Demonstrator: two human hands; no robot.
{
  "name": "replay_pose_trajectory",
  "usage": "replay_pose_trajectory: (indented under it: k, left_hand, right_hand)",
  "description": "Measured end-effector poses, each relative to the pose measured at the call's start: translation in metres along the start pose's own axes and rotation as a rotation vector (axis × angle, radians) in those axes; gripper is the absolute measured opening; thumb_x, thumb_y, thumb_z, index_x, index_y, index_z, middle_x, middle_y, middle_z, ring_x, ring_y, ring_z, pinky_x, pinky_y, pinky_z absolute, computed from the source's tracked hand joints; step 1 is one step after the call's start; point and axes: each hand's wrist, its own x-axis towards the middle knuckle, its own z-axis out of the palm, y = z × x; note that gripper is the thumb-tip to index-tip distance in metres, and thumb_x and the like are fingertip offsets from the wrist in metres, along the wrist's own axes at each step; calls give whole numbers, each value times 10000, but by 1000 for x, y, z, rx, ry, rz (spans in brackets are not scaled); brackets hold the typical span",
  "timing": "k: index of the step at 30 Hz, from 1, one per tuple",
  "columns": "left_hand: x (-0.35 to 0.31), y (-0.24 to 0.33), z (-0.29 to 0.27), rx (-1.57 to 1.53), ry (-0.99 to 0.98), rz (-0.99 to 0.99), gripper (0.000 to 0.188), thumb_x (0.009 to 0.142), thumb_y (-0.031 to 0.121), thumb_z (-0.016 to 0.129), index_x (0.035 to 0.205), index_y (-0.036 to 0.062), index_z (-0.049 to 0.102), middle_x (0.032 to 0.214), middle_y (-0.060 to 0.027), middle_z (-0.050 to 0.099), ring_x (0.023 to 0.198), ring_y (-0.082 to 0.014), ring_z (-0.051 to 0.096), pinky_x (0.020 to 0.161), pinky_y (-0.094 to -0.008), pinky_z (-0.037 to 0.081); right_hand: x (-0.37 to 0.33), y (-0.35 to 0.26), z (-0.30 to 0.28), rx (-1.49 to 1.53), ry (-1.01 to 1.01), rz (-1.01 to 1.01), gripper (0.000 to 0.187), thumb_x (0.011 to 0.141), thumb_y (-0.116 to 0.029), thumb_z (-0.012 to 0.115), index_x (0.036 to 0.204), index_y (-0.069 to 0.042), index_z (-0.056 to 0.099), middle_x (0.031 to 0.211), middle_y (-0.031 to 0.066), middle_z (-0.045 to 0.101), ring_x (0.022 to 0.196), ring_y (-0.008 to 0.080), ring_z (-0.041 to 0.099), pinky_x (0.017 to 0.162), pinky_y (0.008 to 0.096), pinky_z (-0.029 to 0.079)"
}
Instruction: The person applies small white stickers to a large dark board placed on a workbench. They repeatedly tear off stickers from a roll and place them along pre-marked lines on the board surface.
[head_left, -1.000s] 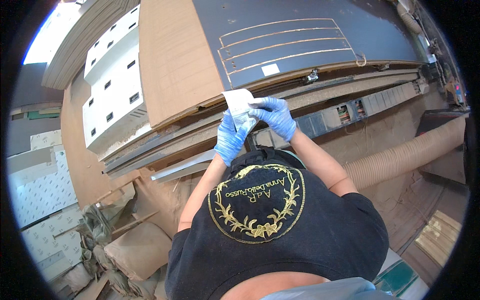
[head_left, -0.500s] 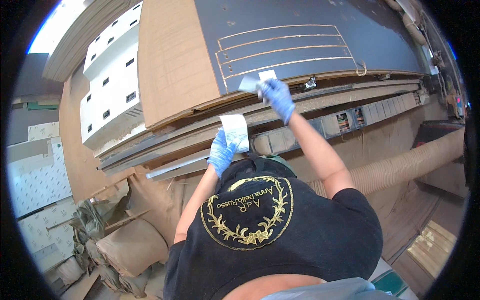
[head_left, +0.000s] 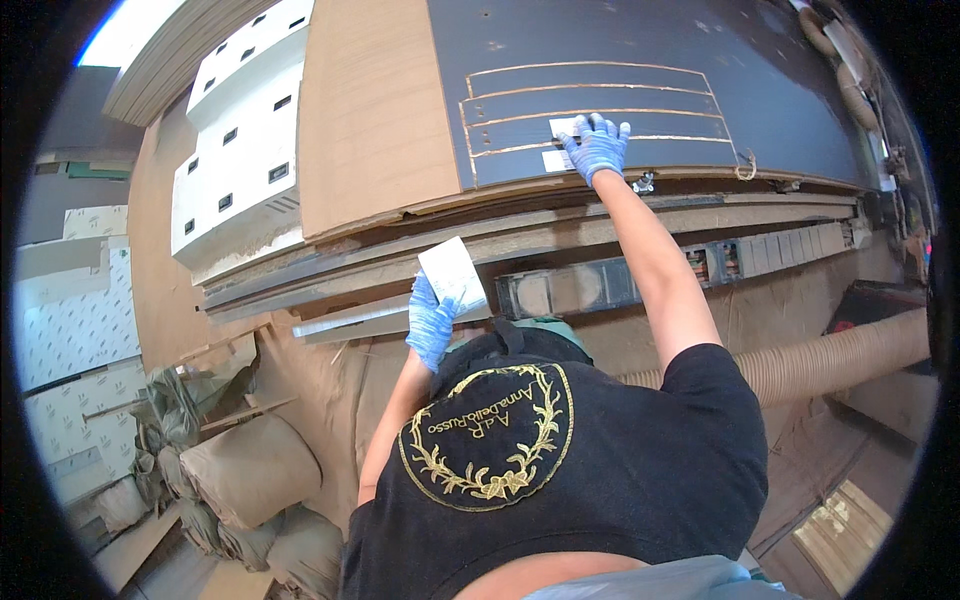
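— Right hand [head_left: 597, 150] has swung up and forward since the earlier frame, from mid-air to the dark board [head_left: 800, 120]. Left hand [head_left: 432, 325] has shifted a bit; its white paper [head_left: 450, 268] is more tilted. Head view only.

— Hand states?

— Well apart. Right: spread out, palm down, fingers over the right part of a white slip [head_left: 562, 127] lying on the board. Can't tell how hard it presses. Left: paper pinched between thumb and fingers near its lower end, clear of the board. Sheet count not readable.

— Risks?

— My read: slip could skew if the palm drags sideways. Second slip [head_left: 558, 160] is just beside it, so a slide might overlap them. Tan lines [head_left: 590, 64] run close by; an edge over one may seat badly. Left's paper could fan out if the pinch slackens.

— Containers?

— Segmented channel [head_left: 565, 290]: coloured wires show through a gap. Plump brown bag [head_left: 250, 470], lower left: contents hidden.
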Motion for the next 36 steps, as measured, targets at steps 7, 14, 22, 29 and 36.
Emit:
replay_pose_trajectory:
  k: [7, 14, 22, 29, 36]
  left_hand:
    - [13, 7, -7, 23, 8, 67, 389, 755, 67, 599, 1104, 14, 437, 997, -74, 541, 892, -153, 522, 760, -277, 448]
    - [36, 22, -14, 95, 1, 202, 393, 744, 73, 592, 1091, -3, 424, 1046, -100, 499, 951, -180, 504, 798, -308, 479]
    - [39, 41, -9, -234, 1, 135, 418, 737, 172, 659, 1070, 44, 442, 996, -64, 514, 902, -144, 510, 754, -276, 465]
    - [33, 55, -2, -307, 3, 41, 445, 751, 185, 652, 1108, 56, 420, 998, -70, 515, 901, -159, 532, 728, -280, 482]
    - [35, 45, 3, 74, -55, 272, 424, 749, 157, 656, 1103, 36, 456, 983, -89, 556, 887, -158, 547, 736, -283, 459]
  right_hand:
    - [-11, -31, 19, 46, -113, -295, 966, 702, -763, 271, 1347, -47, 192, 1413, 139, 139, 1312, 290, 90, 1056, 421, 32]
    - [-45, -60, 6, 1015, -329, -162, 585, 793, -537, 488, 1212, -129, 474, 1116, 158, 543, 1058, 266, 502, 953, 384, 342]
    - [-160, -132, -94, 1728, -571, -343, 399, 766, -96, 635, 1144, -73, 510, 1057, 56, 565, 958, 145, 534, 859, 284, 446]
    - [-174, -132, -98, 1440, -482, -409, 363, 749, -139, 662, 1094, -90, 560, 947, 22, 587, 873, 98, 541, 807, 266, 468]
    - [-169, -127, -89, 1628, -361, -218, 252, 719, -106, 687, 953, -26, 637, 860, 59, 640, 775, 108, 578, 727, 256, 487]
